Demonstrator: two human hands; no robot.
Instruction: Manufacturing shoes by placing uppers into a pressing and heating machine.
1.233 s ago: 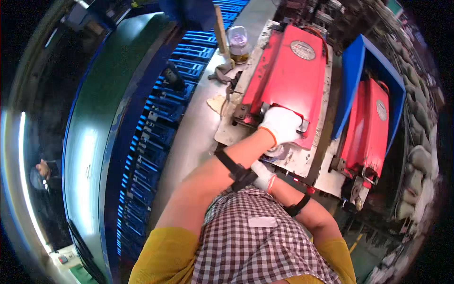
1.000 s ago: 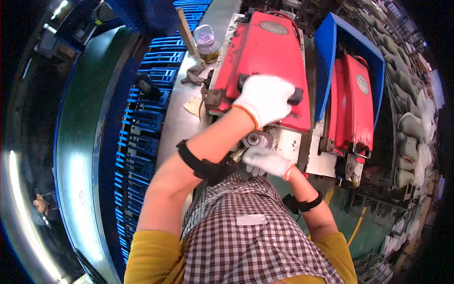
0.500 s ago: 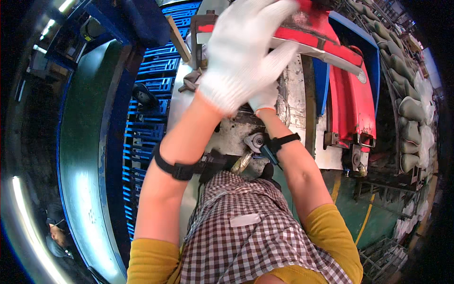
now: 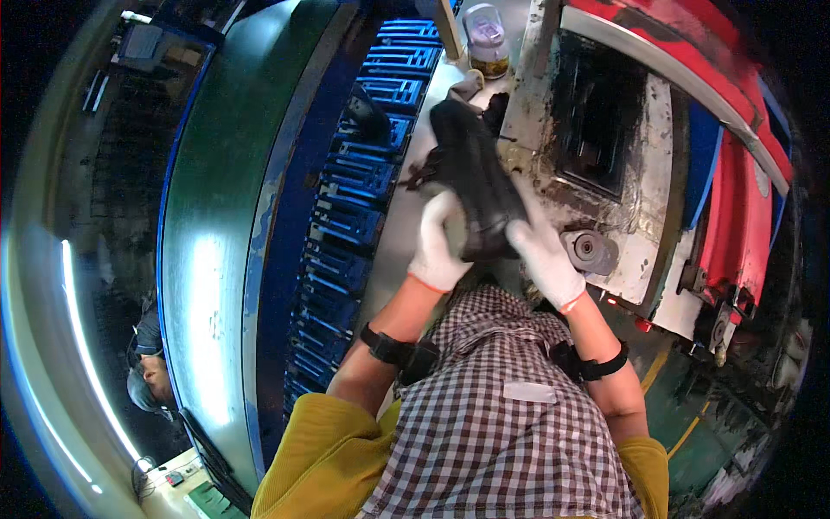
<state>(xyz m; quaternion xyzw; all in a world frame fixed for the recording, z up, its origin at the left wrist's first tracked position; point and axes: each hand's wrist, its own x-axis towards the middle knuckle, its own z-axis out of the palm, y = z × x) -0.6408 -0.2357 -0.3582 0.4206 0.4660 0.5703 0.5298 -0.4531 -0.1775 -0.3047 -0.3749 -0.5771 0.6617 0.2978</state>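
A black boot point(image 4: 477, 177), leather-like and slightly blurred, is held in front of me above the workbench. My left hand point(image 4: 439, 246), in a white knitted glove, grips its near end from the left. On the other side my right hand point(image 4: 546, 259), gloved the same way, presses against the boot with its fingertips. The fingers' undersides are partly hidden by the boot. Past its far end lies a small greyish cloth-like thing point(image 4: 467, 86).
Right of the boot is a stained machine bed with a dark rectangular panel point(image 4: 598, 117) and a round knob point(image 4: 588, 248). A red machine frame point(image 4: 735, 82) arches over it. Blue slatted racks point(image 4: 346, 212) and a green belt point(image 4: 229, 182) run left. A clear jar point(image 4: 486, 39) stands far back. Another person point(image 4: 151, 363) is at far left.
My hands have come down and nearer from the red machine, and the black boot is now between them. The view has turned, so the racks and belt appear farther right.
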